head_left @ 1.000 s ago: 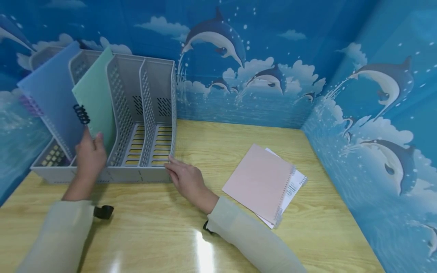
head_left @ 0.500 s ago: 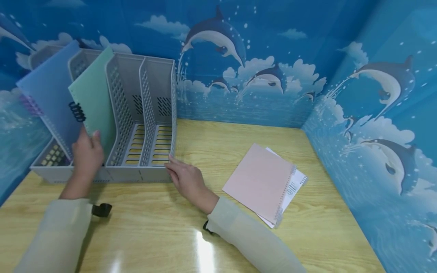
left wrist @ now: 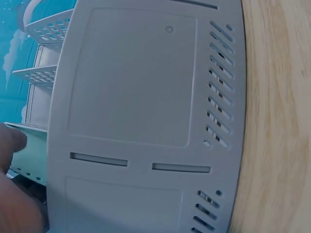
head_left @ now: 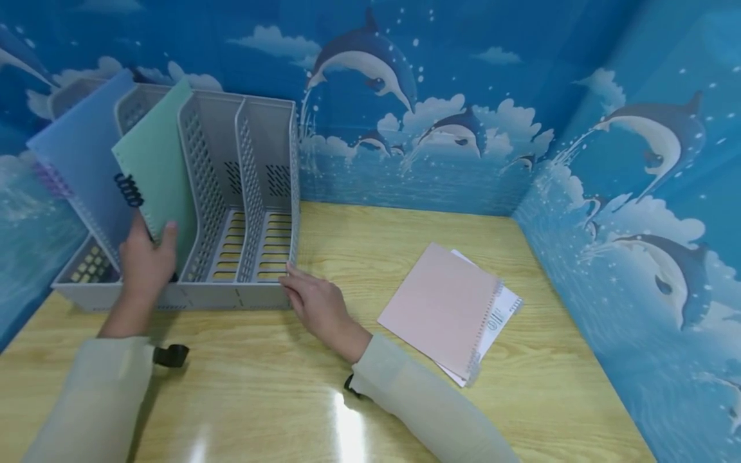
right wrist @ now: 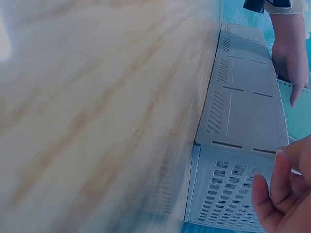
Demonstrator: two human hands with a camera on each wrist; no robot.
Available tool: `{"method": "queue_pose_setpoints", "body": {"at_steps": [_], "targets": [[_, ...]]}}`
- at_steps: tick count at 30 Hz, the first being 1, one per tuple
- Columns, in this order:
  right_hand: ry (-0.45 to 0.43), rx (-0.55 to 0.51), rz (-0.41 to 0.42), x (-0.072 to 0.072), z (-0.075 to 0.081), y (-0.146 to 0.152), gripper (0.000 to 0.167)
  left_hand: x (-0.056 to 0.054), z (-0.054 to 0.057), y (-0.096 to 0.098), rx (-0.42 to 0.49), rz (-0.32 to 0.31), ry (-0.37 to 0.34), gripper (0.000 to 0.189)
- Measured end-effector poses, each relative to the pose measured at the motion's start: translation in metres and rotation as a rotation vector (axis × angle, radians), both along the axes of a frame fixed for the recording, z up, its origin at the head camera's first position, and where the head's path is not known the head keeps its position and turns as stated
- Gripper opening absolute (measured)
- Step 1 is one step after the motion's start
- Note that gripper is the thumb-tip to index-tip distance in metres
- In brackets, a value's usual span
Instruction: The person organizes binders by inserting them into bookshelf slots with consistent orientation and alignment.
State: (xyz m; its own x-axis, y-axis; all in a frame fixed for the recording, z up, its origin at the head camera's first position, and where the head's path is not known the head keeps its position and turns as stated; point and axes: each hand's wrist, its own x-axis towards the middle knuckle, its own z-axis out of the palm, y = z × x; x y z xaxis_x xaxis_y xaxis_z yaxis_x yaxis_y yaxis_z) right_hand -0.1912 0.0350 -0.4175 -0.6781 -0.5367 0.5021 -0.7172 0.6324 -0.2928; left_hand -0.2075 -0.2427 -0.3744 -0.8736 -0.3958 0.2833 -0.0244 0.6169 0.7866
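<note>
A person's left hand (head_left: pixel 147 263) pinches the lower part of the bound edge of a green notebook (head_left: pixel 159 161), thumb on one side and fingers on the other, as the notebook stands tilted in the second compartment from the left of a gray file organizer (head_left: pixel 214 297). A black spiral coil (head_left: pixel 128 190) shows on the notebook's edge just above the fingers. The right hand (head_left: pixel 321 305), fingers curled, grips the organizer's front right corner at the rim, as seen from the head and right wrist views. A blue notebook (head_left: pixel 87 154) with a purple coil (head_left: pixel 53 180) leans in the leftmost compartment, beside the green one, its upper bound corner jutting out toward the front left. Slotted floors show in the two compartments at right. On the wood-grain table (head_left: pixel 260 399), well apart from the organizer to the right, a pink notebook (head_left: pixel 440 308) lies at an angle over a white notebook (head_left: pixel 505 305), both with their spiral edges to the right. Leaping dolphins decorate the blue backdrop (head_left: pixel 440 180) behind; pale sleeves (head_left: pixel 95 399) cover the person's forearms.
</note>
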Motion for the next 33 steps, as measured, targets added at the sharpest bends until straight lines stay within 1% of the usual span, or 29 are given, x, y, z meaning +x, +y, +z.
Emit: {"method": "queue_pose_setpoints", "body": {"at_steps": [3,6,10,13,15,20,27,31,33], "targets": [[0.0,0.001,0.0,0.0,0.0,0.0,0.021,0.001,0.002,-0.001,0.02,0.005,0.028,0.06],[0.004,-0.001,-0.003,0.0,0.0,0.0,0.021,0.001,0.005,-0.002,0.004,-0.017,0.058,0.056],[0.009,-0.002,-0.005,0.0,-0.001,0.0,0.02,-0.001,0.009,-0.003,-0.035,-0.029,0.034,0.05],[0.01,0.001,-0.004,0.0,-0.001,0.0,0.02,-0.003,0.011,-0.003,-0.046,-0.011,0.012,0.049],[0.01,0.001,-0.003,0.0,-0.001,0.0,0.02,-0.003,0.012,-0.003,-0.051,0.001,0.011,0.049],[0.012,-0.005,-0.002,0.0,0.0,0.0,0.02,-0.003,0.012,-0.001,-0.06,0.014,0.006,0.047],[0.009,-0.003,-0.004,0.0,0.0,0.0,0.02,-0.003,0.011,-0.002,-0.058,-0.001,-0.024,0.05],[0.008,0.0,-0.011,0.0,0.0,0.0,0.02,-0.002,0.01,-0.001,-0.065,-0.011,-0.024,0.051],[0.005,-0.002,-0.011,0.0,0.0,0.0,0.02,-0.001,0.01,-0.001,-0.067,-0.012,-0.005,0.05]]}}
